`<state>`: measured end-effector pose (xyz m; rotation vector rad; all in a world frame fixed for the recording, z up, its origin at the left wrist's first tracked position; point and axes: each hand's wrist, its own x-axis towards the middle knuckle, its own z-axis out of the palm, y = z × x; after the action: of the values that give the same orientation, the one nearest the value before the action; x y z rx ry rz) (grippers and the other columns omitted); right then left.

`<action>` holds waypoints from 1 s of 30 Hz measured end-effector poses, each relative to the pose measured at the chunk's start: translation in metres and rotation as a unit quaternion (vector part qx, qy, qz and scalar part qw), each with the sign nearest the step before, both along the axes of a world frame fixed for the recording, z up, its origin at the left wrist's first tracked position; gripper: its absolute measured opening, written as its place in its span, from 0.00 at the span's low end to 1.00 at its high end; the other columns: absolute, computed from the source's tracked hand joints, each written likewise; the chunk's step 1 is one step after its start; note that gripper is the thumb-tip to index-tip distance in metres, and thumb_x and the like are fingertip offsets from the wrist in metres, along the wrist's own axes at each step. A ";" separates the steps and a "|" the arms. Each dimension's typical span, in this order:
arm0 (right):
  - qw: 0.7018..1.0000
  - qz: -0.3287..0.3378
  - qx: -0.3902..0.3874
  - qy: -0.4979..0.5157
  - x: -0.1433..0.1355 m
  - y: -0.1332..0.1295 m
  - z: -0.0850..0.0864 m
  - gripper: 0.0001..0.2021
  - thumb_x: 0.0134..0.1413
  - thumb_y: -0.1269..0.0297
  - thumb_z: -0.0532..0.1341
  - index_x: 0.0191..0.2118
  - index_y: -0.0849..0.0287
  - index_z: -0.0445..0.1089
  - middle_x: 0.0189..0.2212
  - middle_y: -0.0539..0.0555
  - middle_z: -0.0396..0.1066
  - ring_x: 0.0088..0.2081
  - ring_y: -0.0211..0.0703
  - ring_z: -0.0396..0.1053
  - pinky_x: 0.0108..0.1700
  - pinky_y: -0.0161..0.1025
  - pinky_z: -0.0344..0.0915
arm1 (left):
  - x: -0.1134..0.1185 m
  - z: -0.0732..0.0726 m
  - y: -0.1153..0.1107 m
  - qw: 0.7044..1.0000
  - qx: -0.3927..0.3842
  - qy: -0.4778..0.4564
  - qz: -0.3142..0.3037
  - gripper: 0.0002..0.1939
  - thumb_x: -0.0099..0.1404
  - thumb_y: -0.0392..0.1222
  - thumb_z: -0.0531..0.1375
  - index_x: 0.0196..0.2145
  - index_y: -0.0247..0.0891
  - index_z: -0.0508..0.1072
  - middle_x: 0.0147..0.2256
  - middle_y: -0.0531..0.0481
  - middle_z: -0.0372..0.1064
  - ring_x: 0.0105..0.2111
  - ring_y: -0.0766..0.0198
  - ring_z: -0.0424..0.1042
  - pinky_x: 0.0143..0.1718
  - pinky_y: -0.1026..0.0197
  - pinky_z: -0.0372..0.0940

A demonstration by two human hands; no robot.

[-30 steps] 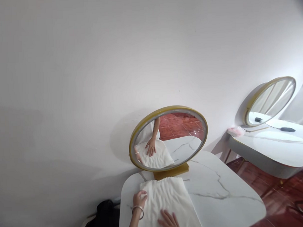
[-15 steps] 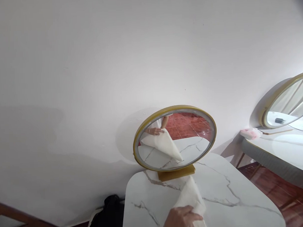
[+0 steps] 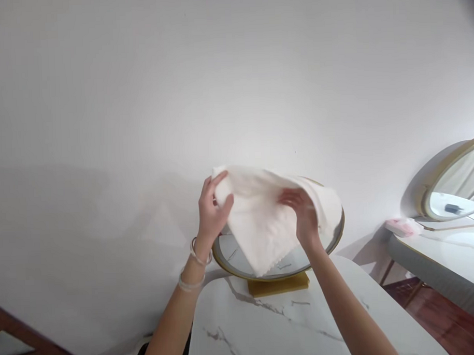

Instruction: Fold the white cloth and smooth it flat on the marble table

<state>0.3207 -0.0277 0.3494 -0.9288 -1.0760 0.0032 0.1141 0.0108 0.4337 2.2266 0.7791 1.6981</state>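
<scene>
A white cloth point(image 3: 261, 213) hangs spread in front of the round gold-rimmed mirror point(image 3: 227, 250), covering most of its glass. My left hand point(image 3: 212, 207) grips the cloth's upper left edge between thumb and fingers, with bracelets on that wrist. Against the cloth's right part is my right hand point(image 3: 304, 211), slightly blurred, its fingers bent into the fabric. One fold of cloth curves round beyond that hand. The mirror's gold base point(image 3: 278, 285) rests on a white marble-patterned table point(image 3: 265, 332). A pointed lower corner of cloth dangles just above the base.
A plain pale wall point(image 3: 160, 97) rises behind the table. To the right stands a second table point(image 3: 457, 247) with another gold-rimmed mirror point(image 3: 428, 202) and a pink and white packet point(image 3: 404, 227). Brown framed furniture point(image 3: 17, 330) is at lower left.
The cloth has risen from the tabletop to the mirror. Both my hands are now up at it, where before only one showed directly. The view has shifted slightly.
</scene>
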 end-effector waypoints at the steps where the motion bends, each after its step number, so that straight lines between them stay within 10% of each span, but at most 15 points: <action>1: 0.999 -0.044 0.009 -0.011 0.003 0.012 0.022 0.22 0.62 0.51 0.44 0.47 0.56 0.69 0.40 0.57 0.72 0.41 0.49 0.69 0.46 0.52 0.66 | 0.001 0.000 0.019 0.999 -0.034 0.005 0.009 0.25 0.60 0.39 0.59 0.56 0.42 0.66 0.51 0.44 0.64 0.45 0.59 0.70 0.40 0.60 0.70; 6: 0.923 -0.289 -0.018 -0.254 0.015 0.048 0.054 0.18 0.59 0.52 0.54 0.48 0.56 0.69 0.49 0.59 0.67 0.54 0.53 0.59 0.57 0.55 0.52 | 0.002 -0.028 0.072 0.989 -0.117 0.070 0.061 0.21 0.60 0.40 0.59 0.52 0.38 0.69 0.54 0.41 0.63 0.55 0.52 0.64 0.55 0.49 0.62; 11: 0.882 -0.318 -0.035 -0.346 0.030 0.053 0.034 0.15 0.63 0.55 0.51 0.48 0.54 0.67 0.44 0.54 0.70 0.50 0.46 0.62 0.61 0.51 0.44 | 0.023 -0.050 0.051 0.980 0.090 0.105 0.141 0.21 0.69 0.38 0.47 0.57 0.45 0.64 0.66 0.46 0.45 0.65 0.53 0.45 0.60 0.45 0.54; 22: 0.897 -0.419 -0.109 -0.095 0.100 0.036 -0.006 0.21 0.62 0.49 0.47 0.47 0.57 0.69 0.49 0.61 0.67 0.55 0.60 0.57 0.57 0.70 0.42 | 0.125 -0.034 0.042 0.912 0.245 0.272 0.182 0.22 0.70 0.47 0.49 0.61 0.51 0.59 0.58 0.49 0.62 0.56 0.54 0.60 0.54 0.47 0.55; 30: 0.898 -0.365 -0.057 -0.238 0.088 0.043 0.004 0.21 0.63 0.53 0.48 0.56 0.56 0.63 0.49 0.59 0.67 0.54 0.52 0.60 0.61 0.64 0.46 | 0.141 -0.030 0.049 0.945 0.252 0.163 0.134 0.14 0.71 0.44 0.50 0.50 0.45 0.70 0.48 0.53 0.74 0.49 0.62 0.68 0.49 0.55 0.58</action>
<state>0.4086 0.0150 0.3530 -1.4425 -1.1131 -0.8283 0.2555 0.0600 0.4034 2.9223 0.8204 1.8370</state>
